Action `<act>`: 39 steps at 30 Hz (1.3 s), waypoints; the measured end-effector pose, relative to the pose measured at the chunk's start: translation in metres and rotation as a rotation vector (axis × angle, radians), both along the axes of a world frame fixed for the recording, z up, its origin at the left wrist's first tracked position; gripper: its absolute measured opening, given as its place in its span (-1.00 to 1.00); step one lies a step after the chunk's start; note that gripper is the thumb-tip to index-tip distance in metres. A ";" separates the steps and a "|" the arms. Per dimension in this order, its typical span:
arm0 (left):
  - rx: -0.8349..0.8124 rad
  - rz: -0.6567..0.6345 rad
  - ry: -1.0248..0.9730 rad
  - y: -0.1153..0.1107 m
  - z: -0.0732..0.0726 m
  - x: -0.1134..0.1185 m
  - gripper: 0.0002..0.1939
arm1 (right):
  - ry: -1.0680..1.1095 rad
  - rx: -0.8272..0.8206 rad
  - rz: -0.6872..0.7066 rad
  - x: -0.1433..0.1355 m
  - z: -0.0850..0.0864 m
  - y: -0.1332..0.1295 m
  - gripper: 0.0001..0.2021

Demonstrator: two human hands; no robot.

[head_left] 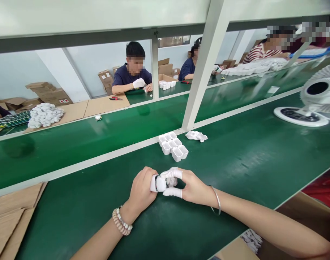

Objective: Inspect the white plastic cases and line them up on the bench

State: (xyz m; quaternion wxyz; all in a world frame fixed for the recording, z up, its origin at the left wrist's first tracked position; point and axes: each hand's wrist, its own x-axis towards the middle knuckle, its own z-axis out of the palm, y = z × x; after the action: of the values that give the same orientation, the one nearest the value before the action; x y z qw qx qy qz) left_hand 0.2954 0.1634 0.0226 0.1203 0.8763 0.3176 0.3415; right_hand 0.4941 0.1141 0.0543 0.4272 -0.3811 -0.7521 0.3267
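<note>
My left hand (142, 187) is closed around a small white plastic housing (153, 183) above the green work surface. A white rounded part (161, 184) with a dark edge sits at the housing's open end. White covers sit on the fingers of my right hand (178, 183), which pinches that rounded part from the right. My fingers hide some of both pieces, so I cannot tell how deep the part sits in the housing. Several open white plastic cups (177, 154) stand grouped beyond my hands, beside a crumpled white glove (196, 136).
Cardboard sheets (13, 206) lie at the left, and a white fan (313, 94) stands at the right. A slanted metal post (200, 68) rises beyond the cups. Across the green belt (113, 128), co-workers sit near a pile of white parts (45, 115) and pliers (116, 98).
</note>
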 end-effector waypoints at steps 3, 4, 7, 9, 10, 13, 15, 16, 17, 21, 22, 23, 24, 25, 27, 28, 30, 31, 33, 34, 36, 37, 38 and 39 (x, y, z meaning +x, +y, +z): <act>-0.009 -0.001 -0.016 0.000 0.001 0.000 -0.81 | -0.029 0.046 -0.023 -0.003 -0.004 -0.001 -0.68; -0.017 0.000 -0.024 0.000 0.001 -0.001 -0.82 | -0.029 0.053 -0.038 -0.004 -0.006 -0.002 -0.66; -0.061 0.001 -0.037 0.000 0.001 -0.001 -0.82 | 0.000 0.075 -0.091 -0.008 -0.012 -0.002 -0.65; -0.124 0.001 -0.039 0.000 0.002 -0.001 -0.84 | -0.003 0.142 -0.120 -0.008 -0.014 -0.002 -0.71; -0.165 0.005 -0.043 -0.001 0.002 -0.001 -0.85 | -0.021 0.194 -0.132 -0.008 -0.014 -0.001 -0.74; -0.279 0.018 -0.060 -0.003 0.003 0.001 -0.84 | -0.129 0.354 -0.154 -0.007 -0.013 0.001 -0.68; -0.312 0.016 -0.057 -0.004 0.004 0.002 -0.81 | -0.215 0.417 -0.162 -0.006 -0.012 0.003 -0.47; -0.317 0.010 -0.050 -0.005 0.004 0.002 -0.80 | -0.249 0.436 -0.170 -0.005 -0.012 0.004 -0.39; -0.321 0.001 -0.043 -0.005 0.005 0.002 -0.80 | -0.272 0.451 -0.179 -0.005 -0.012 0.005 -0.35; -0.333 -0.033 -0.033 -0.008 0.005 0.003 -0.80 | -0.286 0.548 -0.191 -0.006 -0.015 0.007 -0.45; -0.330 -0.038 -0.034 -0.008 0.005 0.003 -0.80 | -0.291 0.575 -0.186 -0.006 -0.016 0.007 -0.49; -0.321 -0.044 -0.034 -0.009 0.005 0.003 -0.82 | -0.299 0.597 -0.182 -0.006 -0.016 0.007 -0.51; -0.309 -0.051 -0.032 -0.010 0.004 0.003 -0.83 | -0.309 0.614 -0.178 -0.006 -0.017 0.008 -0.53; -0.296 -0.061 -0.030 -0.010 0.004 0.003 -0.84 | -0.318 0.624 -0.175 -0.006 -0.017 0.008 -0.55; -0.274 -0.075 -0.027 -0.011 0.004 0.003 -0.86 | -0.325 0.635 -0.165 -0.007 -0.017 0.008 -0.56; -0.266 -0.076 -0.026 -0.012 0.004 0.003 -0.86 | -0.322 0.639 -0.164 -0.008 -0.017 0.008 -0.57; -0.257 -0.071 -0.025 -0.012 0.004 0.003 -0.87 | -0.322 0.638 -0.169 -0.009 -0.017 0.008 -0.59; -0.252 -0.069 -0.025 -0.012 0.004 0.003 -0.87 | -0.327 0.635 -0.172 -0.010 -0.017 0.008 -0.60; -0.240 -0.066 -0.028 -0.011 0.004 0.003 -0.87 | -0.345 0.636 -0.180 -0.011 -0.017 0.008 -0.62; -0.230 -0.066 -0.031 -0.010 0.004 0.003 -0.86 | -0.352 0.644 -0.182 -0.012 -0.016 0.007 -0.62; -0.202 -0.071 -0.038 -0.010 0.003 0.003 -0.86 | -0.354 0.663 -0.180 -0.012 -0.014 0.006 -0.61; -0.185 -0.074 -0.041 -0.009 0.003 0.003 -0.86 | -0.351 0.664 -0.177 -0.013 -0.013 0.006 -0.60; -0.168 -0.076 -0.043 -0.009 0.003 0.003 -0.86 | -0.347 0.657 -0.170 -0.013 -0.012 0.005 -0.59; -0.155 -0.075 -0.045 -0.010 0.003 0.003 -0.86 | -0.344 0.643 -0.161 -0.012 -0.011 0.005 -0.58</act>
State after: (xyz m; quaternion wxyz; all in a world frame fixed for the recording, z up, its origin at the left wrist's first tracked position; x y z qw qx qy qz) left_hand 0.2984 0.1538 0.0255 0.2075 0.8678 0.3071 0.3310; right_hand 0.4816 0.1191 0.0431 0.4167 -0.3349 -0.8446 -0.0298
